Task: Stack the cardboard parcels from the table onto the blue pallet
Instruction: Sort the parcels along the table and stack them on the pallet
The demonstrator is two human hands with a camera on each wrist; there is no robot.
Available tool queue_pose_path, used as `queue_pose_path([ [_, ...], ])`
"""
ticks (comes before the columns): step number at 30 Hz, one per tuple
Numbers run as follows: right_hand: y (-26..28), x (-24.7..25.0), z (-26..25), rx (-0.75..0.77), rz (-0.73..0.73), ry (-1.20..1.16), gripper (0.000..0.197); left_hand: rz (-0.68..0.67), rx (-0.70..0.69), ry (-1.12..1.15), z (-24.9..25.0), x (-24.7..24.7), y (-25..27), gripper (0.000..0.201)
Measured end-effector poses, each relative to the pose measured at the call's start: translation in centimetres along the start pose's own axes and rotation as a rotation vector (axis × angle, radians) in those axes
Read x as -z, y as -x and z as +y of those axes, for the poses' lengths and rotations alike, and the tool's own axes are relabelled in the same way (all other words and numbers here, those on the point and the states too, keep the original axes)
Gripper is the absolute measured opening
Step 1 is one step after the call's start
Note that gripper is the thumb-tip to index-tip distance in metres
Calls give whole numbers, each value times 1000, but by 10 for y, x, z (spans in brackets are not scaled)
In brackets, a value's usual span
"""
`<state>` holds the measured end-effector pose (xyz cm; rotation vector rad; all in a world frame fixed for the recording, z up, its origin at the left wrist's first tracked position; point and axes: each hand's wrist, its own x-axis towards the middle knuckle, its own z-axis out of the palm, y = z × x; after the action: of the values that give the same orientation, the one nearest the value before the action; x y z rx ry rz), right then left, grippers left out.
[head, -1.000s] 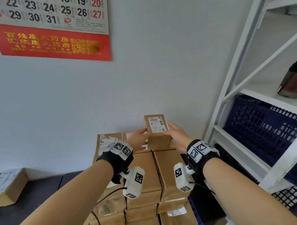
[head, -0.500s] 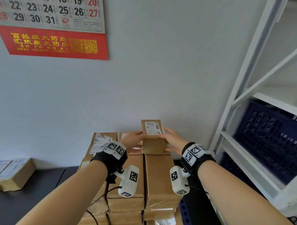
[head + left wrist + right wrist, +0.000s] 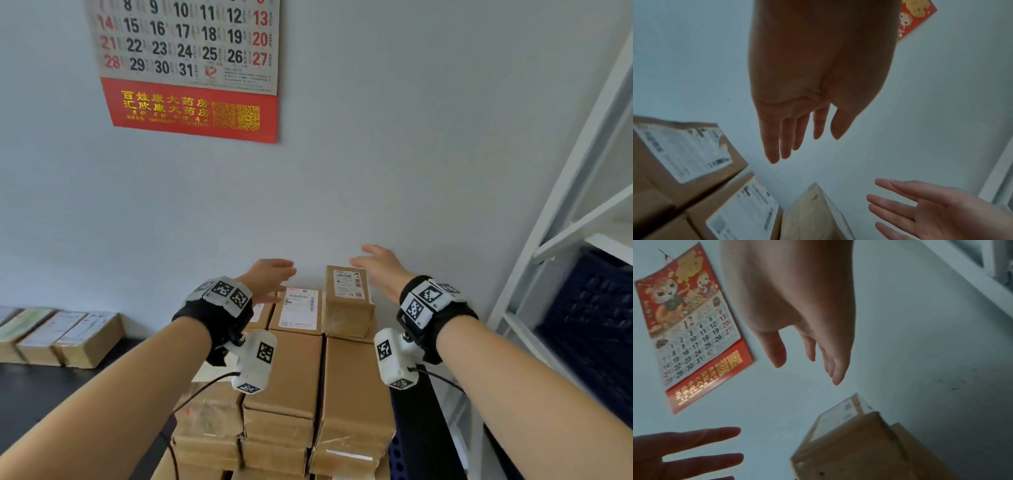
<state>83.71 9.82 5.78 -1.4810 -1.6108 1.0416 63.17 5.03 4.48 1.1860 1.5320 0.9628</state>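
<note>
Red wall calendar [image 3: 191,68], white metal shelving [image 3: 579,192], dark blue crate [image 3: 592,329]

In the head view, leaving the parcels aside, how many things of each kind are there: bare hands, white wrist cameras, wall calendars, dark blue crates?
Bare hands: 2 (left hand, right hand)
White wrist cameras: 2 (left wrist camera, right wrist camera)
Wall calendar: 1
Dark blue crate: 1
Total: 6

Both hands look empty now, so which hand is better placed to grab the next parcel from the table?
Left, probably. The left hand is open and on the side where the remaining parcels lie on the dark table. The right hand, also open, hovers beside the small parcel atop the stack, farther from them.
</note>
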Motion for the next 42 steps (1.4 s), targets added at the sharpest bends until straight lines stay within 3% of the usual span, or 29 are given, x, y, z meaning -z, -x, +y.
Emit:
queue_pose_path([
  [5, 10, -48, -37, 56, -29, -4, 57, 69, -54, 3, -12, 57, 25, 41],
  [15, 52, -247, -91, 6, -217, -43, 56, 178, 23, 9, -87, 225, 81, 39],
  [24, 74, -383, -105, -53, -266, -42, 53, 276, 78, -29, -177, 344, 106, 40],
  [31, 59, -476, -89, -129, -355, -27, 55, 280, 272, -16, -243, 405, 85, 44],
  [42, -40, -604, -64, -284, -420, -76, 55, 262, 302, -120, -312, 482, -32, 44],
])
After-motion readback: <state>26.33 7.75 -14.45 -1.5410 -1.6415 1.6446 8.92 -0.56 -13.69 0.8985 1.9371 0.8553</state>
